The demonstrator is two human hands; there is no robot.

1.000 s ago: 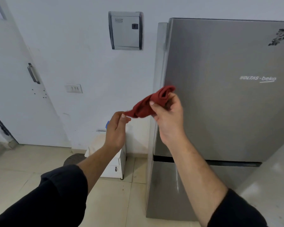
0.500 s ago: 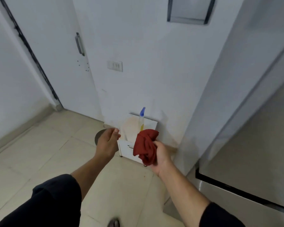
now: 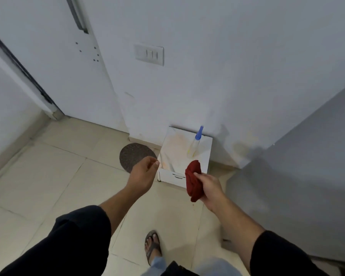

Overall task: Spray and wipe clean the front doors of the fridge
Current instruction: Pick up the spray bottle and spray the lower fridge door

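The spray bottle (image 3: pixel 194 146) stands upright on the far right part of a low white box (image 3: pixel 172 151) set against the wall, its blue trigger head uppermost and a little yellowish liquid low in the clear body. It looks light and nearly empty, so it should lift easily but could tip at a glancing touch. The smooth plastic body is probably slippery, and the narrow neck just under the blue head seems the surest place to take it.

The red cloth (image 3: pixel 193 181) is soft and bunched, and hangs limp from the right hand (image 3: pixel 210 186), whose thumb and fingers are curled round it just near the box's front edge. The left hand (image 3: pixel 142 172) hovers left of the box with fingers loosely bent and nothing in them, well short of the bottle.

The fridge (image 3: pixel 307 160) rises at the right; only its grey side shows. A round dark drain cover (image 3: pixel 134 156) lies on the tiled floor left of the box.
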